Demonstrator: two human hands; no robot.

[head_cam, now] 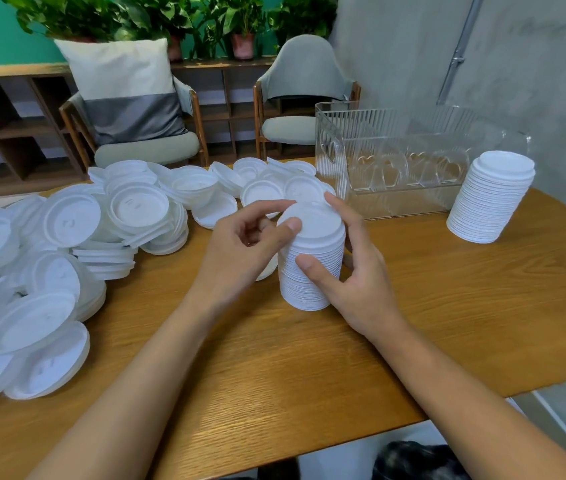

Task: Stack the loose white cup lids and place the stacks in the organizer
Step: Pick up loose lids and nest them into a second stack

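Observation:
A tall stack of white cup lids (312, 261) stands upright on the wooden table (448, 289) in the middle. My right hand (354, 271) grips the stack from the right, thumb on its front and fingers round its far side. My left hand (250, 244) is at the stack's left with fingers curled, its thumb pressing the edge of the top lid. A big heap of loose white lids (67, 254) covers the table's left side and back. The clear ribbed organizer (396, 157) stands at the back right. A second finished stack of lids (491, 197) stands beside the organizer's right end.
Two chairs (302, 102), one with a large cushion (125, 88), stand behind the table in front of a low wooden shelf with potted plants. A grey wall runs along the right. The table's front edge lies near my forearms.

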